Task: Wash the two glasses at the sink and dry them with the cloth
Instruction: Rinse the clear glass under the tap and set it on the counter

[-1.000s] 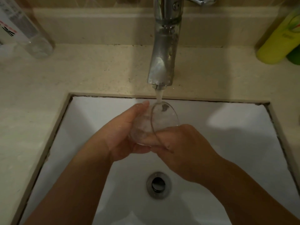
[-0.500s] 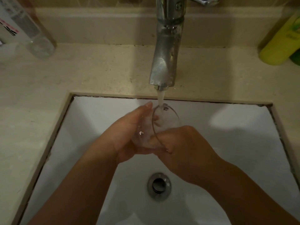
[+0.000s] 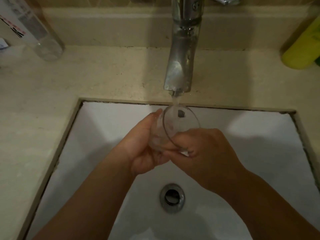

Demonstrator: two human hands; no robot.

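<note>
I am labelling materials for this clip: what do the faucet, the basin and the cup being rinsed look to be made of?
Faucet: polished metal, probably chrome-plated, judging by its mirror-like reflections.
Basin: smooth glossy white, likely glazed ceramic; the look leaves it open.
Cup: clear, see-through glass or plastic; the fingers show through its wall.

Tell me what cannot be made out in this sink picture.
- Head view: second glass and cloth are not in frame.
- Clear drinking glass: base covered by left hand and right hand.
- Yellow-green plastic bottle: cut by right edge.
- Chrome tap: handle cut by top edge.
</note>
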